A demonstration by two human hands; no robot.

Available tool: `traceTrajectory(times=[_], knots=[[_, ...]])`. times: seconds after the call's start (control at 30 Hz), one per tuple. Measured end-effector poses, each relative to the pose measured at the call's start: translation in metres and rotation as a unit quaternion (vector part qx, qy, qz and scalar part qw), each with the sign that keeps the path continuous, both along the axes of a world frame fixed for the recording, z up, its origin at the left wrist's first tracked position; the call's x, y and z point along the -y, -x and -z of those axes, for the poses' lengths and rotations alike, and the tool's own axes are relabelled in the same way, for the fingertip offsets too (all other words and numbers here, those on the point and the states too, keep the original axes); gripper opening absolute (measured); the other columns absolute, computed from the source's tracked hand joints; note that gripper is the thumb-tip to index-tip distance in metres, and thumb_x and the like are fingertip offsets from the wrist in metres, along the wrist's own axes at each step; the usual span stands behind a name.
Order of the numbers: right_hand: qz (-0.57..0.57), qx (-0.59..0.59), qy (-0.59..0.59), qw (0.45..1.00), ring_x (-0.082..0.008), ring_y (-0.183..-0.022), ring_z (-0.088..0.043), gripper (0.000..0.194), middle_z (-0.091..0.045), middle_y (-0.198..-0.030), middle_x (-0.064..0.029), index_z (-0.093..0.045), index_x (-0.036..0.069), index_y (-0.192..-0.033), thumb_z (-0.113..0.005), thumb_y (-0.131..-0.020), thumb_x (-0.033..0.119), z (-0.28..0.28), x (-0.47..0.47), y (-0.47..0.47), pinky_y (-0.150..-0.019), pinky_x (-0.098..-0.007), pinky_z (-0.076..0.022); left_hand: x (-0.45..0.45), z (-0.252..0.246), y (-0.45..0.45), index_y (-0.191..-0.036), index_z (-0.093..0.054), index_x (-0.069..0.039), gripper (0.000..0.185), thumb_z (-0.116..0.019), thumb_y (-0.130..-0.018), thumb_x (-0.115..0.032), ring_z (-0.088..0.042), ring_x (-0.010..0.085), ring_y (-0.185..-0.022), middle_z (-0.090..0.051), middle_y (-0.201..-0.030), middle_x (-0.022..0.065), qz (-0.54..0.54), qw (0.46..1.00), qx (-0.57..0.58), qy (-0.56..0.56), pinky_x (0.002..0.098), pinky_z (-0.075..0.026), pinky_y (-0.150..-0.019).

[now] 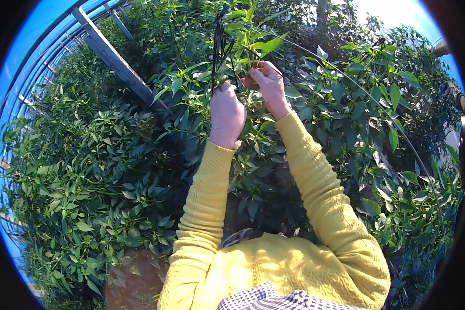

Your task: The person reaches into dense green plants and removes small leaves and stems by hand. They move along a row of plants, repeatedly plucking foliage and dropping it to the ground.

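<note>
Both hands are raised among the upper shoots of a pepper plant (271, 45). My left hand (228, 112) is closed with its back to the camera, at the lower end of black strands (219, 42) that hang from above; what its fingers grip is partly hidden. To the right and slightly higher, my right hand (269, 81) pinches a thin green stem of the plant between thumb and fingertips. A dark strand passes close to those fingers. Leaves surround both hands.
Dense pepper plants (89, 186) fill both sides. A thin line (345, 73) runs across from upper centre to lower right. A wooden post (116, 58) slants at upper left, beside the curved frame of a greenhouse. A reddish-brown surface (133, 279) shows at lower left.
</note>
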State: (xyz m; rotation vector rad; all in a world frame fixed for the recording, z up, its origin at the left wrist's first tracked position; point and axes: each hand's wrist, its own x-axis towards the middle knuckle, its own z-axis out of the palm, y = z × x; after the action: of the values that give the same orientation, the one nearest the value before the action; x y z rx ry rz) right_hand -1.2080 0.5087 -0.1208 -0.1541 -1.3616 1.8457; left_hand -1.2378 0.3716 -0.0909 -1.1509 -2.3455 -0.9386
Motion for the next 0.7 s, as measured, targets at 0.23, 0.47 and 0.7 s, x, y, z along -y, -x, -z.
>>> traceTrajectory(times=[0.23,0.47,0.7], knots=[[0.236,0.164,-0.232,0.929,-0.0144,-0.075,-0.063,0.019,-0.065,-0.077,-0.0060,-0.061,0.005,-0.097,-0.068,-0.081,0.012,-0.026,0.007,0.002,-0.065,-0.0292,-0.0491,-0.022,-0.041,0.008,-0.106,-0.065,-0.007,0.023,-0.059,-0.084,-0.003,-0.060,0.0371,-0.094,-0.056,-0.111,0.0260,0.092,0.980,-0.107,-0.141,0.0419,-0.048,-0.082],[-0.340,0.113,-0.171,0.918,-0.0125,-0.075,-0.064,0.022,-0.064,-0.088,-0.0050,-0.060,-0.001,-0.104,-0.059,-0.083,0.005,-0.055,0.023,-0.045,-0.067,-0.0262,-0.0545,0.002,-0.080,0.016,-0.107,-0.066,-0.005,0.032,-0.069,-0.084,-0.027,-0.060,0.0322,-0.096,-0.066,-0.100,0.0188,0.144,0.986,-0.056,-0.066,0.0377,-0.047,-0.083],[-0.265,0.124,-0.215,0.932,-0.0042,-0.080,-0.056,0.020,-0.061,-0.087,0.0031,-0.062,0.003,-0.103,-0.066,-0.086,0.013,-0.058,0.017,-0.072,-0.072,-0.0226,-0.0503,0.035,-0.065,-0.058,-0.106,-0.064,0.000,0.027,-0.066,-0.084,-0.016,-0.062,0.0320,-0.084,-0.066,-0.090,0.0163,0.076,0.984,-0.075,-0.143,0.0390,-0.048,-0.074]])
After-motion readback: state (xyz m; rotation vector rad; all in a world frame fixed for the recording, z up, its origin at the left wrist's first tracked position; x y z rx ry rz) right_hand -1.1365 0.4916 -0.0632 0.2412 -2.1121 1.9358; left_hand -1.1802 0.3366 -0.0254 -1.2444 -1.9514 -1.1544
